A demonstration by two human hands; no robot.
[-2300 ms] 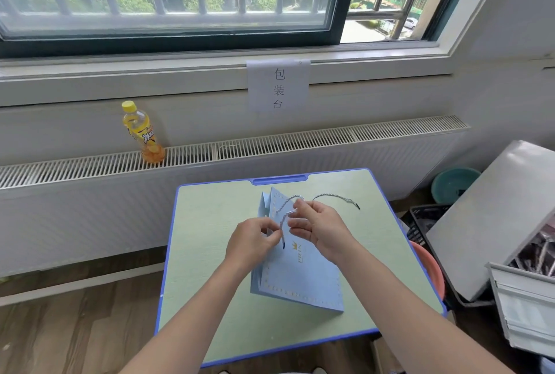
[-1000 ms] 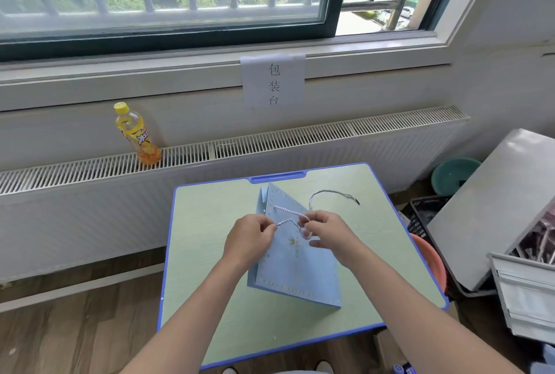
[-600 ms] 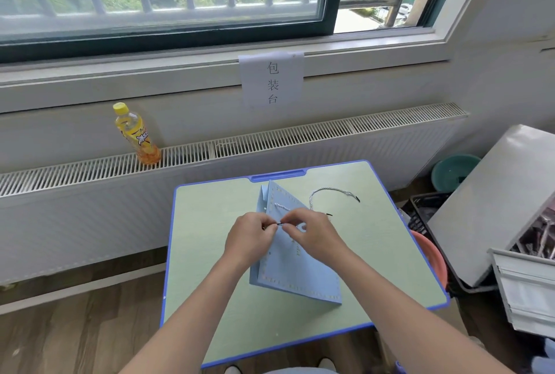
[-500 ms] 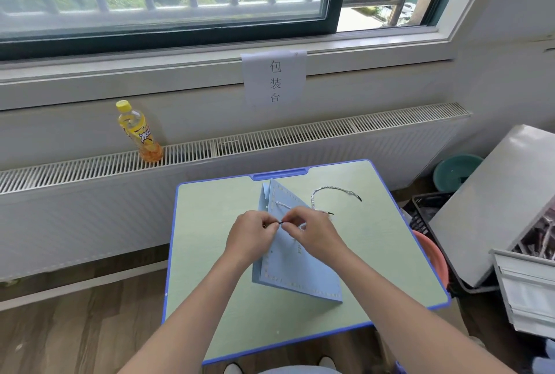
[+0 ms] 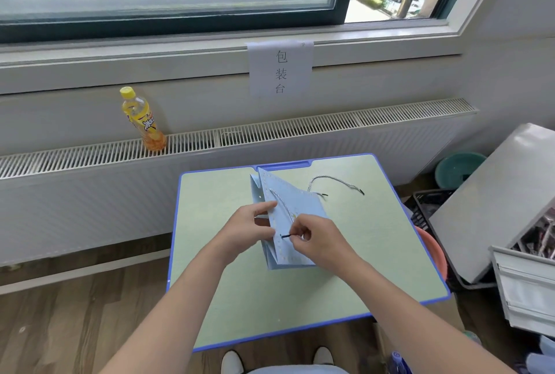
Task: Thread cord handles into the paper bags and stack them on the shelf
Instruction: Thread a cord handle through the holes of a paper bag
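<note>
In the middle of the smooth green tabletop point(image 5: 228, 283), the left hand point(image 5: 246, 231) holds the flat blue paper bag point(image 5: 295, 202). The right hand point(image 5: 315, 238) pinches a twisted cord's point(image 5: 282, 202) black tip.

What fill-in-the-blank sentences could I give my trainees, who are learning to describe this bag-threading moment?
1. The right hand pinches the dark tip of a ____ against the paper bag.
2. The left hand holds the bag's ____ edge.
3. A second cord lies loose on the ____ beyond the bag.
4. The bottle on the radiator cover has a ____ cap.

Missing words: cord; left; table; yellow
</note>
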